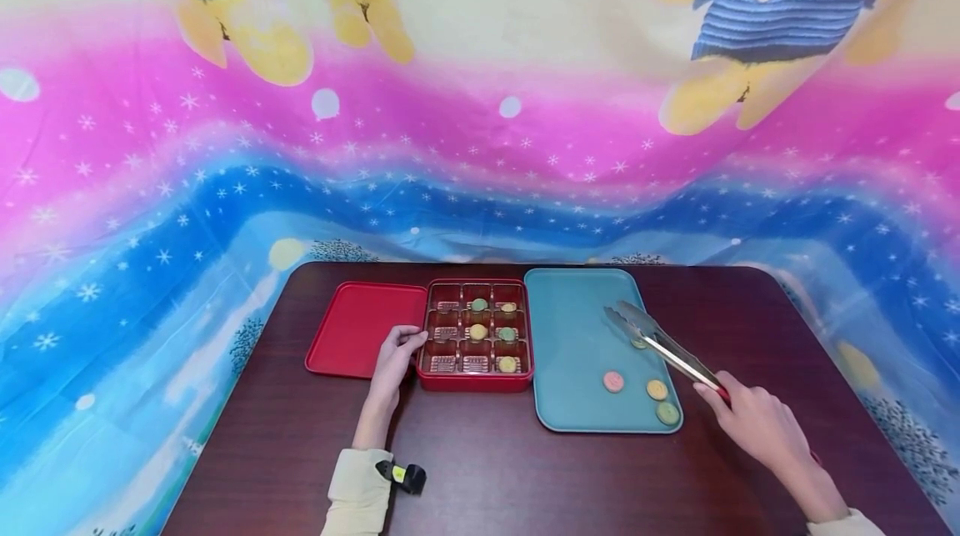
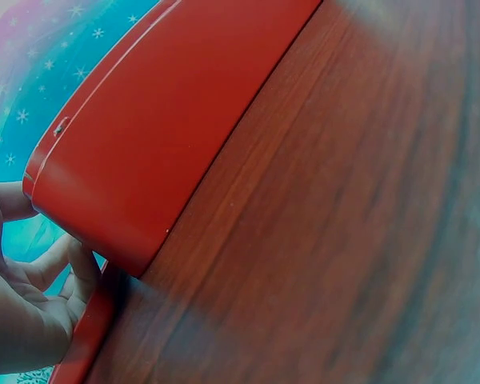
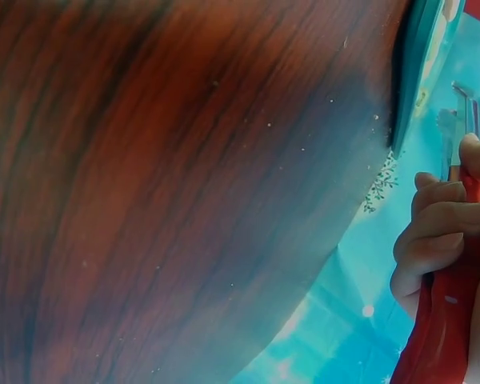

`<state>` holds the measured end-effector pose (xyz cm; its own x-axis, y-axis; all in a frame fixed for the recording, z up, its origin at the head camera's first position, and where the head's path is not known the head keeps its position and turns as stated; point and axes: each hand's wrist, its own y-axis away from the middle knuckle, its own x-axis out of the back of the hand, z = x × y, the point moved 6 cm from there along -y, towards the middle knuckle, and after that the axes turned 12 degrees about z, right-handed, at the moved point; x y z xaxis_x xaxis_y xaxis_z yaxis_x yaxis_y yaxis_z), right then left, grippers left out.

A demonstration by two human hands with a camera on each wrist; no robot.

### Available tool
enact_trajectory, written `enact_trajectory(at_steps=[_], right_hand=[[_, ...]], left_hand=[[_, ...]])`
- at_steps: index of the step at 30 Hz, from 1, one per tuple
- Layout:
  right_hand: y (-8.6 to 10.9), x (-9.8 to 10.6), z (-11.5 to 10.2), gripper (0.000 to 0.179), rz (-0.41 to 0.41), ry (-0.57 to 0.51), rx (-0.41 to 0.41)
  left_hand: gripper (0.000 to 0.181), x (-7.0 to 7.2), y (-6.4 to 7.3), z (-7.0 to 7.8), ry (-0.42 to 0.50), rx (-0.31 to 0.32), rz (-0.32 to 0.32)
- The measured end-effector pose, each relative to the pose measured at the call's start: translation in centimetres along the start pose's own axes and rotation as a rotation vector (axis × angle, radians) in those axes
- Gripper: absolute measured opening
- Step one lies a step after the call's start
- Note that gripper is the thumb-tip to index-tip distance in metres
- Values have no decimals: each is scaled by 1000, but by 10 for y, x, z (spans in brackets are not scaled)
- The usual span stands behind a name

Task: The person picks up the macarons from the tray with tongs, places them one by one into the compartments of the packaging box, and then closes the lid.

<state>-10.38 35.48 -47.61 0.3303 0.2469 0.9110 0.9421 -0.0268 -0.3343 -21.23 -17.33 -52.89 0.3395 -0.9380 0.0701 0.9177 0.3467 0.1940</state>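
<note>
My left hand holds the left side of a red box with a divided insert; its fingers bend against the wall and rim in the left wrist view. Round biscuit-like discs, green and yellow, lie in several compartments, in the middle and right columns. My right hand grips the red handles of metal tongs, whose spread tips hang over the right part of a teal tray. On the tray lie a pink disc, a yellow disc and a green disc. Another disc is partly hidden beneath the tongs.
A red lid lies flat on the dark wooden table, left of the box. The tray stands close against the box's right side. A printed cloth hangs behind and around the table.
</note>
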Motion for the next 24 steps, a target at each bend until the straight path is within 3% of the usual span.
enact_trajectory(at_steps=[20, 24], right_hand=[[11, -7, 12, 34, -82, 4, -49], [12, -8, 12, 35, -91, 8, -48]], left_hand=[[35, 1, -1, -1, 0, 8, -12], [32, 0, 3, 6, -3, 19, -25]])
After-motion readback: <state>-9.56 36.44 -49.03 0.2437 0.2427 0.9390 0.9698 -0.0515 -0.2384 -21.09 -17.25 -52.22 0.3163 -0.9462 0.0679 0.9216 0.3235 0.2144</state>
